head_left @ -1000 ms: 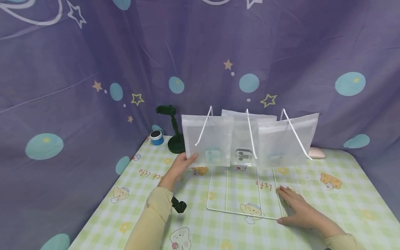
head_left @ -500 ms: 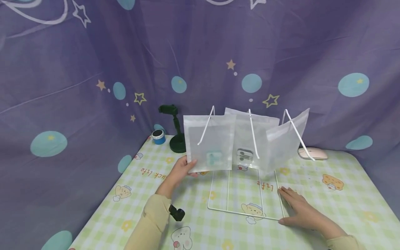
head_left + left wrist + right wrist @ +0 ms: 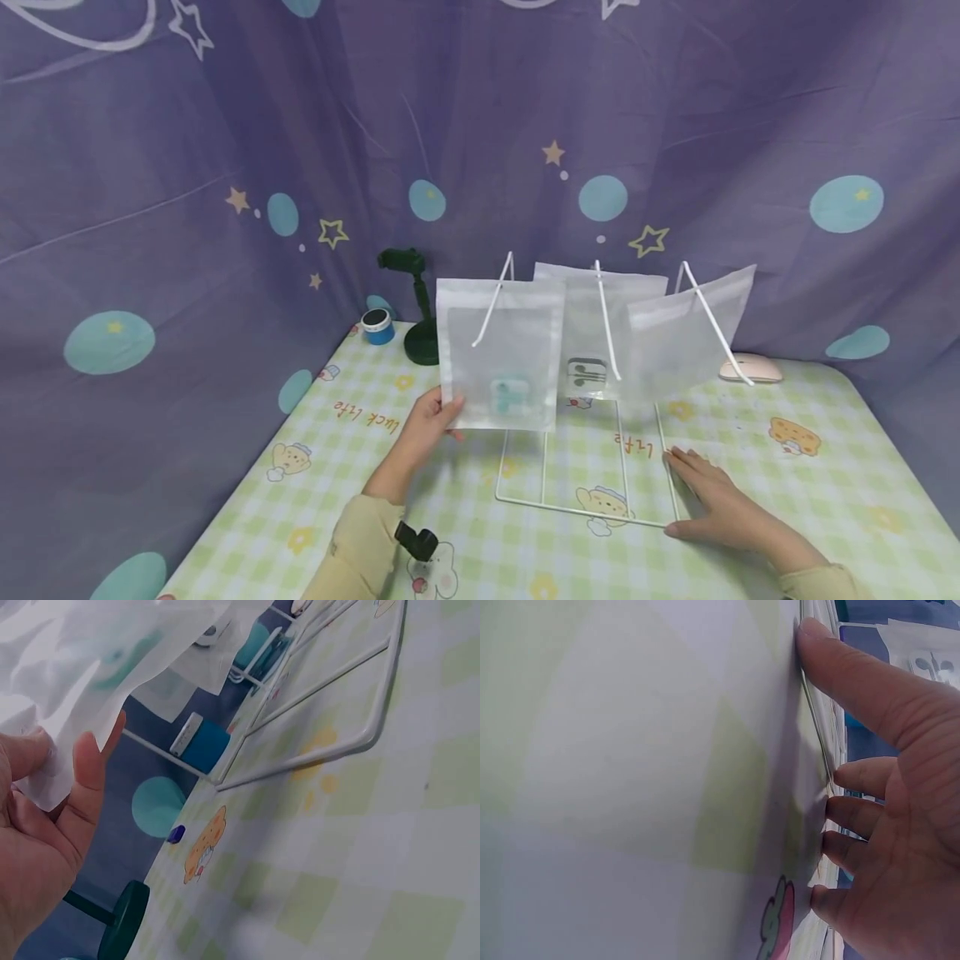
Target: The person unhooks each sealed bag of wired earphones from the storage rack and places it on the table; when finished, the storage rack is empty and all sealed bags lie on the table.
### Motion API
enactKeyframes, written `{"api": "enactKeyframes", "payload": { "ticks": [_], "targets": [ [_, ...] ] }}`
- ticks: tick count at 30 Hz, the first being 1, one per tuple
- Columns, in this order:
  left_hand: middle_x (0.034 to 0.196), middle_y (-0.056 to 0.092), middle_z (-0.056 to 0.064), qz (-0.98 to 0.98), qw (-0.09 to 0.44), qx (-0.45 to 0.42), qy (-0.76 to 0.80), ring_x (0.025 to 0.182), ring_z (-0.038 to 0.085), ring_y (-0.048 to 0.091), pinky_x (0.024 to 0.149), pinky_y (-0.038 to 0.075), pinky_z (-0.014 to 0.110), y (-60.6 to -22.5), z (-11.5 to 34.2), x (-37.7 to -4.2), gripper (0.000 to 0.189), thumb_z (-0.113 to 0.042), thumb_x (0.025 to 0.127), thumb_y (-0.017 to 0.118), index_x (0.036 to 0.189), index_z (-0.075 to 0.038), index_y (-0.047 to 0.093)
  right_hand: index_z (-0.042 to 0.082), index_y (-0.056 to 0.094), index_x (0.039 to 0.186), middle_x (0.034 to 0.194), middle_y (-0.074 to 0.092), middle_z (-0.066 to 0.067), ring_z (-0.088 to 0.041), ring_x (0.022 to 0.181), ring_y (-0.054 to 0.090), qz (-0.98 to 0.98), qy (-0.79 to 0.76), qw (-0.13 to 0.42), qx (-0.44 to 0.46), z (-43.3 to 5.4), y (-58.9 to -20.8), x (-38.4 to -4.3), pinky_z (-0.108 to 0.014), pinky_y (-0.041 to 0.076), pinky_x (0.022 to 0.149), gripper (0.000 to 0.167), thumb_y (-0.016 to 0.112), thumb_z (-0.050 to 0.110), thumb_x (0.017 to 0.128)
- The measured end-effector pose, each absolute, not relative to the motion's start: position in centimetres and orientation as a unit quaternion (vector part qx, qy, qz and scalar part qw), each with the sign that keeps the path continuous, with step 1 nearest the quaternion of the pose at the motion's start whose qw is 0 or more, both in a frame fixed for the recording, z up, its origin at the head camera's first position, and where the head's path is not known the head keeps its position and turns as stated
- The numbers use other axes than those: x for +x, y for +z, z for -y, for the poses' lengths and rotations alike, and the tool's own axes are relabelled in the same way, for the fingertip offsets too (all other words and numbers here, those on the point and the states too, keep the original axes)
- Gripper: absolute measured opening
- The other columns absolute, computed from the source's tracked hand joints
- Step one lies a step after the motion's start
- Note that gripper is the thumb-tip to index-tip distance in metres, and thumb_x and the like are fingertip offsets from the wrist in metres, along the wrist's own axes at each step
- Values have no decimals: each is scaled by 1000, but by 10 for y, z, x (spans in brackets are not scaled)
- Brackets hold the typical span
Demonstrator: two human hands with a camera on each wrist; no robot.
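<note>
Item one, left bag [image 3: 517, 342]: white, translucent, hung near its top edge on the left prong [image 3: 492, 305] of a white wire rack [image 3: 562, 508]. A teal earphone set [image 3: 510, 396] shows low down in it; whether printed or enclosed, I cannot tell. My left hand [image 3: 429, 422] pinches the lower left corner between thumb and fingers.

Handling, as I judge it: light, limp, smooth enough to slide, the film easily creased. I favour a flat pinch at a lower corner or along the bottom edge, with no hard tug against the hanging hole.

Item two, middle bag [image 3: 583, 329], on the middle prong: similar material, a dark earphone set [image 3: 587, 374] visible near its foot. Item three, right bag [image 3: 675, 350], on the right prong, tilted, its right side higher.

Rack: thin wire, likely stiff but not heavy, so I would steady it at the base. My right hand [image 3: 716, 500] rests there, fingers spread, at the front right corner.

Surroundings: checked tablecloth [image 3: 825, 483]; dark green stand [image 3: 422, 343]; blue jar [image 3: 378, 329]; pink mouse [image 3: 761, 369]; purple curtain [image 3: 480, 108] behind.
</note>
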State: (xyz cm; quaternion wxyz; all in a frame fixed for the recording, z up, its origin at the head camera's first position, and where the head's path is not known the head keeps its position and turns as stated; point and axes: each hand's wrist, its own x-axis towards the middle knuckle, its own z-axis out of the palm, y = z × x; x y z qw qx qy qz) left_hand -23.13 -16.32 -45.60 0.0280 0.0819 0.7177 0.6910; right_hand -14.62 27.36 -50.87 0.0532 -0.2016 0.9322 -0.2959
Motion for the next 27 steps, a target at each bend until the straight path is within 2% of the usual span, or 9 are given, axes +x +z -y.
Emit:
{"api": "enactKeyframes", "payload": {
  "ticks": [10, 20, 27],
  "targets": [
    [96, 69, 16, -708, 34, 86, 701, 69, 16, 64, 55, 56, 31, -455, 165, -213, 25, -6, 101, 52, 117, 13, 54, -7, 37, 145, 149, 30, -34, -58, 135, 19, -929, -307, 58, -197, -273, -508, -145, -76, 15, 100, 104, 82, 49, 70],
    [98, 70, 11, -703, 35, 88, 705, 70, 18, 65, 58, 56, 30, -457, 173, -191, 26, -7, 101, 52, 118, 12, 55, -7, 38, 144, 148, 30, -34, -58, 135, 20, -930, -305, 53, -196, -273, -509, -145, -76, 16, 100, 104, 82, 49, 70],
    [106, 68, 21, -706, 41, 102, 700, 73, 18, 65, 60, 56, 31, -455, 179, -175, 31, -11, 101, 53, 119, 14, 54, -8, 39, 144, 148, 30, -35, -59, 134, 21, -930, -305, 46, -197, -273, -509, -145, -75, 16, 100, 103, 83, 48, 69]
  ]
}}
